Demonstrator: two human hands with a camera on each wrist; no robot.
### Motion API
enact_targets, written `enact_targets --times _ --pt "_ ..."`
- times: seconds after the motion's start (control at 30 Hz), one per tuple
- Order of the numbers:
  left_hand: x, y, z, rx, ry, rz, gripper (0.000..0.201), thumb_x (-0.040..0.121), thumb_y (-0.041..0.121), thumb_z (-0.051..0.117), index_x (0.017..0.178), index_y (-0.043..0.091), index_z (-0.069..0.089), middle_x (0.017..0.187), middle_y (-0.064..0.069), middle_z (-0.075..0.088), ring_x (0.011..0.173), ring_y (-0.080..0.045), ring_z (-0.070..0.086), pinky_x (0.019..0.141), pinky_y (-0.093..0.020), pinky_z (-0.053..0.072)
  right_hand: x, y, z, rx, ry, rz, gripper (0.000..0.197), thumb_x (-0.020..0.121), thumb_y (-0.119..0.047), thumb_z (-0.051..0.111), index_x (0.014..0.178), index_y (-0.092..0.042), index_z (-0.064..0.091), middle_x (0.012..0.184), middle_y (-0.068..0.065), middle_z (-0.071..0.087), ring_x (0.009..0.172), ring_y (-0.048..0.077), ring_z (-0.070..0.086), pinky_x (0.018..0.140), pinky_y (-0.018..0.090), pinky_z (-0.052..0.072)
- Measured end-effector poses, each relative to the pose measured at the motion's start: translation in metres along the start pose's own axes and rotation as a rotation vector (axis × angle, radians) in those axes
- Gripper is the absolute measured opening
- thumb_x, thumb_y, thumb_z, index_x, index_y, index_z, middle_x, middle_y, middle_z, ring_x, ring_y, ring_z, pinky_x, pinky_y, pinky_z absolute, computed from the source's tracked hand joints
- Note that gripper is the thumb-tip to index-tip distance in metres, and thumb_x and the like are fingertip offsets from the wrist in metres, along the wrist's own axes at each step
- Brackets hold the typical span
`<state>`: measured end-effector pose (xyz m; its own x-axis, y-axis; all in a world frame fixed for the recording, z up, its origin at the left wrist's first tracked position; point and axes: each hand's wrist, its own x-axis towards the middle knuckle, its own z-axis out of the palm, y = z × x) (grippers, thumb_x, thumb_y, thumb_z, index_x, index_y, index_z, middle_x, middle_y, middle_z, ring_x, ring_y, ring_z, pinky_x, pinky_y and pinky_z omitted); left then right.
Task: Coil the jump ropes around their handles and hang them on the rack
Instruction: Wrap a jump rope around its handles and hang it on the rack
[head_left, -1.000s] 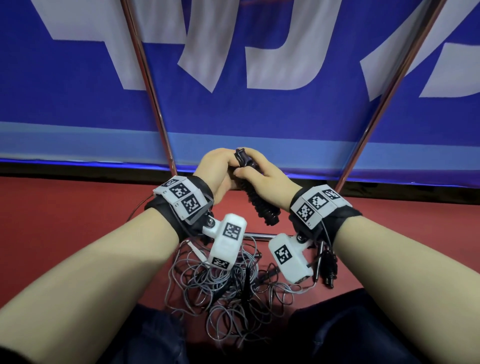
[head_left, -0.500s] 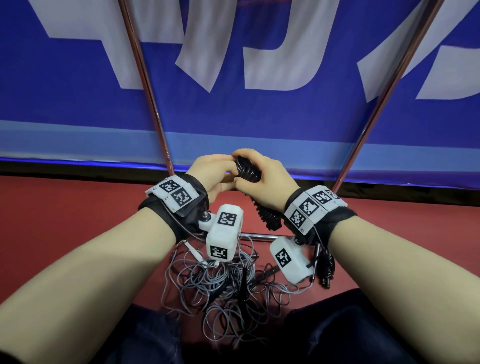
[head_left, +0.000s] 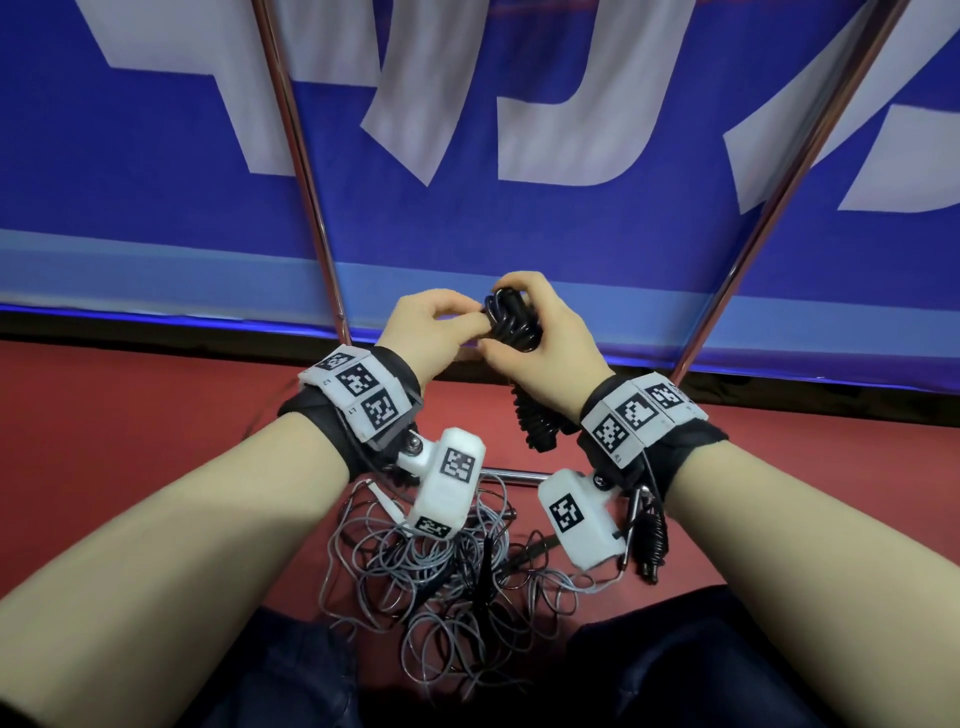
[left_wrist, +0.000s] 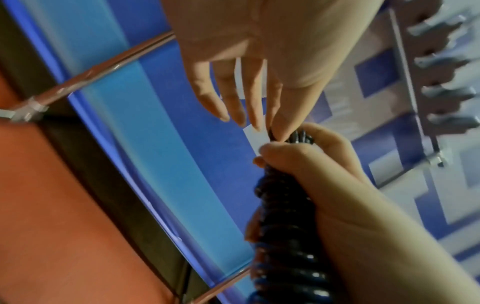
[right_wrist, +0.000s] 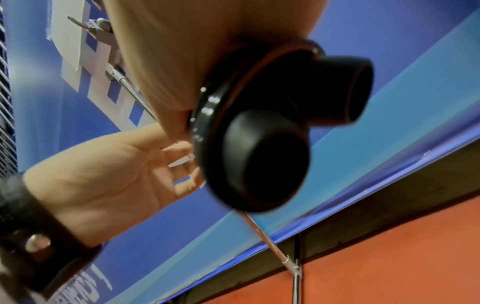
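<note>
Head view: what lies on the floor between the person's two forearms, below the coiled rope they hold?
A loose tangle of grey rope lies on the red floor there, below the hands' black coiled bundle; seen in the head view.

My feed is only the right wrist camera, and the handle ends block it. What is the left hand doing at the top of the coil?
Observer: The left hand pinches the black rope at the top of the coiled bundle, which the right hand grips.
Operator: Any rope on the floor?
Observer: Yes, a loose grey rope tangle lies by the knees.
Operator: Are the hooks free?
Observer: The left wrist view shows the rack hooks with nothing hanging on them.
</note>
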<state>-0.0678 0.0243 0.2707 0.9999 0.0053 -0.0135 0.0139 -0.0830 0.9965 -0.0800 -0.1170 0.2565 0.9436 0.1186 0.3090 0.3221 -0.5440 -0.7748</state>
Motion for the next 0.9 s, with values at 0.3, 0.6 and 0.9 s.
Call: enact_targets --times 0.3,0.6,0.9 --pt "-0.003 -0.003 -0.003 -0.122 -0.311 -0.087 0.016 0.092 0.009 0.054 0.080 0.009 0.066 0.085 -0.002 0.066 0.088 -0.017 0.061 0.091 -0.036 0.047 -0.002 0.002 -0.007 0.136 -0.182 0.016 0.034 0.088 -0.012 0.058 0.108 -0.038 0.049 0.086 -0.009 0.055 0.070 0.006 0.048 0.073 0.021 0.045" --pt "-0.005 -0.002 0.006 -0.222 -0.299 -0.127 0.032 0.088 0.028 0.059 0.058 0.020 0.050 0.071 0.004 0.058 0.081 -0.015 0.054 0.087 -0.031 0.039 -0.004 -0.001 -0.003 0.155 -0.058 -0.043 0.027 0.085 -0.027 0.071 0.096 -0.026 0.047 0.068 -0.018 0.057 0.061 0.003 0.049 0.062 0.013 0.042" --pt "-0.009 -0.001 0.010 0.002 -0.204 -0.146 0.037 0.088 0.012 0.058 0.055 0.016 0.042 0.077 0.001 0.043 0.080 -0.016 0.050 0.083 -0.031 0.040 -0.004 0.022 -0.011 -0.345 -0.212 -0.120 0.029 0.085 -0.028 0.059 0.112 -0.028 0.047 0.100 -0.004 0.054 0.083 0.024 0.054 0.076 0.040 0.047"
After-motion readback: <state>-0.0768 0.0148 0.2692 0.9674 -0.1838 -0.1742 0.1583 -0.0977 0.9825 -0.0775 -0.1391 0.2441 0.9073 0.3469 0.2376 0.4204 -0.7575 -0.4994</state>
